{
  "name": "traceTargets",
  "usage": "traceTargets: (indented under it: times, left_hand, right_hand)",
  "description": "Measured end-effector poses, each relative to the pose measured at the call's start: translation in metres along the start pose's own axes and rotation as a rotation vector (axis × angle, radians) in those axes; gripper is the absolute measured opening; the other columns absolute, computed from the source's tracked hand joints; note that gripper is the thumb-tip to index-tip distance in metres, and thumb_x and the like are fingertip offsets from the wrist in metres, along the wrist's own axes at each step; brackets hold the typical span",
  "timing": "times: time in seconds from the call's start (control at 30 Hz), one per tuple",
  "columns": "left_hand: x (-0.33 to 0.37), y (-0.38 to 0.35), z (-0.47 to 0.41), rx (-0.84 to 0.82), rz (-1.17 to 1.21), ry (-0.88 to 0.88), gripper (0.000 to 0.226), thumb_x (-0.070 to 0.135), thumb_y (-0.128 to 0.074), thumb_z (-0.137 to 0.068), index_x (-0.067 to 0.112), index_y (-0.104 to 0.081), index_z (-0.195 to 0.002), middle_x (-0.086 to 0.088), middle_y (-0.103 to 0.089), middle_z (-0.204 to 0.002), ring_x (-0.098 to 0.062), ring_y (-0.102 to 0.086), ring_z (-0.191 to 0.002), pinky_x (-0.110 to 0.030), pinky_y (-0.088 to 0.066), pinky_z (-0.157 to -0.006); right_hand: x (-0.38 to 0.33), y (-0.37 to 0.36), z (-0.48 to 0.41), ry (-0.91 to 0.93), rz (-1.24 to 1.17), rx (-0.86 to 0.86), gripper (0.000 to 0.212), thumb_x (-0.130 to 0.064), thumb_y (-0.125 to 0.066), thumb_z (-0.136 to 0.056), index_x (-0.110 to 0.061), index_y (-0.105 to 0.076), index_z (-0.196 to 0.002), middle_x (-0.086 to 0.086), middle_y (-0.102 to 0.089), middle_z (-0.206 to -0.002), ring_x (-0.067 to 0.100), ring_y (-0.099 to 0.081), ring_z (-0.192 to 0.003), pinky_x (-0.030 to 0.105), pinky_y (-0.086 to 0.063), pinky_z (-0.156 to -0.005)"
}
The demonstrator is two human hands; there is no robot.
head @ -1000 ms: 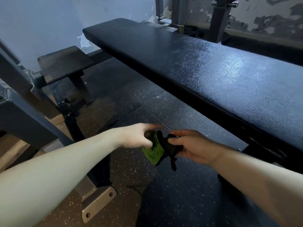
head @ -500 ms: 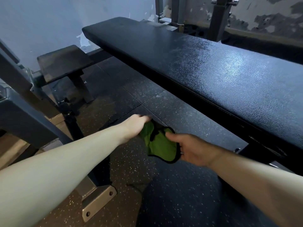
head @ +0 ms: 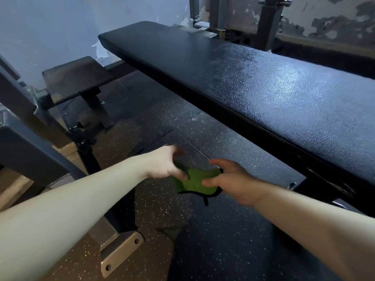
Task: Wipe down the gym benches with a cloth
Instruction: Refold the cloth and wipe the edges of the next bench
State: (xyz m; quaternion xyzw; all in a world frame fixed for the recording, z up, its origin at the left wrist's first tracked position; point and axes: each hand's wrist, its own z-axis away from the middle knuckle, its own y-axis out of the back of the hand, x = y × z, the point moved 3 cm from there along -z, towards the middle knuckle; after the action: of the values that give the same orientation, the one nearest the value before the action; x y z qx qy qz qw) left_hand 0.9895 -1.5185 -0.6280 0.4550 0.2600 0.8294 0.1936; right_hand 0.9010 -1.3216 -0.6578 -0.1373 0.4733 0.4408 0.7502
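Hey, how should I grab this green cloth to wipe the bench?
Probably take the cloth by its broad green middle, from above, palm down. It hangs spread between the left hand and right hand, which pinch its ends, so the middle is open; its black strap dangles below, poor to hold.

Floor: black rubber tiles with pale flecks, one seam plainly open between tiles. At lower left the surface reads brown.

Left wall: pale blue-grey under cool light, with a chipped paint patch low down. Rear wall: paint peeling in large dark blotches.

Equipment: dark steel uprights stand against the rear wall. A grey machine frame occupies the left side. Its foot plate lies flat on the floor and shows two bolt holes. A small dark pad sits on a post near the left wall, its surface scuffed.
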Motion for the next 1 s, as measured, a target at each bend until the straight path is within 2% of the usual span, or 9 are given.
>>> traceTargets:
  times: [0.13,0.27,0.4,0.5,0.6,0.67,0.77,0.87,1.0]
  left_hand:
    - [0.017,0.011,0.009,0.084,-0.553,-0.141,0.014,0.051,-0.069,-0.074,0.04,-0.061,-0.075,0.013,-0.056,-0.084,-0.019,-0.05,-0.095,-0.031,-0.044,-0.086]
    - [0.038,0.033,0.019,0.242,-0.318,-0.166,0.025,0.039,-0.06,-0.078,0.022,-0.049,-0.065,0.008,-0.052,-0.075,-0.013,-0.048,-0.083,-0.031,-0.041,-0.072]
    - [0.066,0.055,0.033,0.26,-0.014,-0.178,0.03,0.034,-0.07,-0.089,0.011,-0.058,-0.075,0.004,-0.058,-0.065,-0.01,-0.049,-0.058,-0.031,-0.041,-0.061]
    - [0.085,0.067,0.04,0.178,0.214,-0.266,0.038,0.056,-0.067,-0.088,0.018,-0.068,-0.079,0.002,-0.066,-0.076,-0.01,-0.057,-0.069,-0.031,-0.044,-0.07]
    - [0.101,0.081,0.041,0.097,0.578,-0.342,0.036,0.037,-0.054,-0.1,0.007,-0.074,-0.102,-0.014,-0.071,-0.1,-0.02,-0.064,-0.086,-0.029,-0.053,-0.067]
    - [0.112,0.091,0.038,0.202,0.493,-0.408,0.02,0.016,-0.056,-0.103,0.004,-0.071,-0.11,-0.011,-0.074,-0.101,-0.017,-0.067,-0.086,-0.027,-0.054,-0.064]
    - [0.128,0.103,0.025,0.41,0.288,-0.441,0.02,0.014,-0.076,-0.091,0.014,-0.063,-0.107,0.004,-0.072,-0.089,-0.006,-0.064,-0.075,-0.021,-0.05,-0.066]
    - [0.143,0.103,0.016,0.374,0.298,-0.436,0.038,0.024,-0.079,-0.084,0.015,-0.061,-0.116,0.005,-0.072,-0.1,-0.004,-0.067,-0.085,-0.019,-0.052,-0.074]
    - [0.149,0.105,0.017,0.478,0.082,-0.416,0.006,0.014,-0.074,-0.088,0.016,-0.07,-0.092,0.006,-0.07,-0.08,-0.003,-0.06,-0.071,-0.018,-0.048,-0.068]
  right_hand:
    - [-0.019,-0.001,0.004,0.19,0.587,0.157,0.015,-0.034,-0.078,-0.087,-0.028,-0.074,-0.1,0.002,-0.061,-0.11,0.017,-0.056,-0.1,0.025,-0.045,-0.08]
    - [-0.052,-0.006,0.024,0.401,0.445,0.222,0.022,-0.033,-0.074,-0.085,-0.015,-0.067,-0.076,-0.004,-0.058,-0.077,0.009,-0.05,-0.072,0.02,-0.038,-0.059]
    - [-0.089,0.003,0.036,0.422,0.147,0.333,0.017,-0.033,-0.072,-0.087,-0.017,-0.071,-0.082,-0.004,-0.068,-0.07,0.007,-0.061,-0.06,0.017,-0.05,-0.055]
    - [-0.111,0.009,0.041,0.396,-0.069,0.341,0.013,-0.027,-0.073,-0.089,-0.014,-0.073,-0.086,0.006,-0.075,-0.078,0.015,-0.072,-0.061,0.033,-0.063,-0.061]
    - [-0.138,0.019,0.041,0.359,-0.188,0.321,0.01,-0.017,-0.07,-0.083,-0.008,-0.076,-0.084,0.015,-0.076,-0.086,0.024,-0.075,-0.073,0.043,-0.063,-0.071]
    - [-0.156,0.031,0.039,0.284,-0.421,0.273,0.015,-0.01,-0.06,-0.081,-0.006,-0.074,-0.084,0.018,-0.074,-0.086,0.038,-0.074,-0.086,0.056,-0.063,-0.072]
    - [-0.183,0.048,0.038,0.241,-0.56,0.182,0.013,-0.012,-0.056,-0.09,-0.011,-0.068,-0.087,0.011,-0.07,-0.086,0.028,-0.071,-0.084,0.049,-0.062,-0.069]
    - [-0.195,0.062,0.034,0.242,-0.424,0.17,0.015,-0.008,-0.061,-0.092,0.0,-0.073,-0.097,0.021,-0.074,-0.095,0.034,-0.074,-0.088,0.057,-0.061,-0.083]
    - [-0.199,0.08,0.024,0.297,-0.105,0.215,0.008,-0.01,-0.071,-0.09,-0.01,-0.079,-0.09,0.015,-0.078,-0.094,0.027,-0.076,-0.089,0.046,-0.064,-0.079]
